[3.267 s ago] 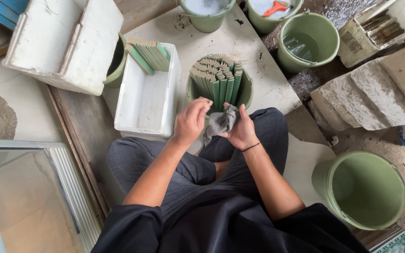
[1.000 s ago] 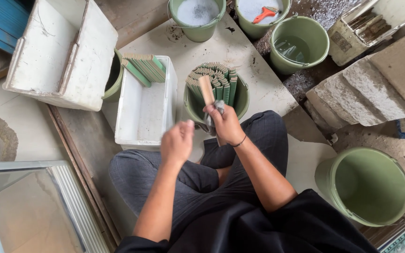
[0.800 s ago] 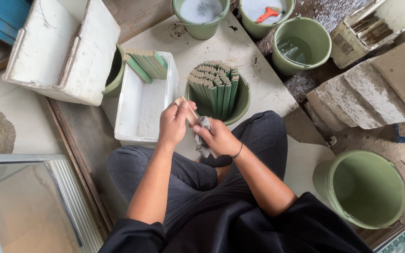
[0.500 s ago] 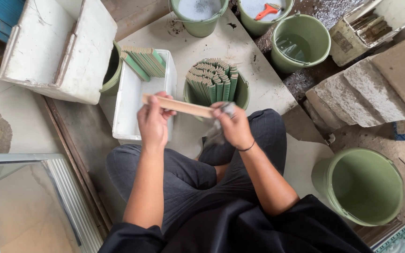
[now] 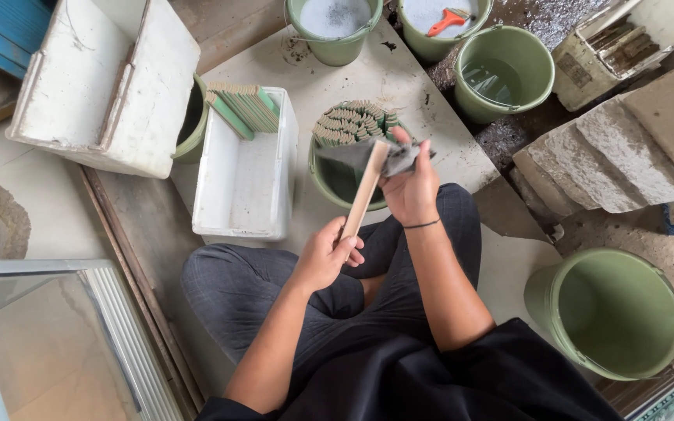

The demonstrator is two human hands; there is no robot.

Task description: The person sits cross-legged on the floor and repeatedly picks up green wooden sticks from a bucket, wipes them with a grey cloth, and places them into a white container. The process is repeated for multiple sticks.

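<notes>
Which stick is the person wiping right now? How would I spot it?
Find the green bucket packed with green sticks, just in front of the person's knees. Over it, the left hand grips the bottom of one long flat stick while the right hand presses a grey cloth on its top. It alone is pale tan, not green.

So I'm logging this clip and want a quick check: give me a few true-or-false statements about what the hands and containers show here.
1. The left hand holds the lower end of a tan strip. True.
2. The right hand is empty. False: it grips a grey cloth at the strip's upper end.
3. The white box holds green strips at its far end. True.
4. The green bucket at the person's right is full of strips. False: it looks empty.
</notes>
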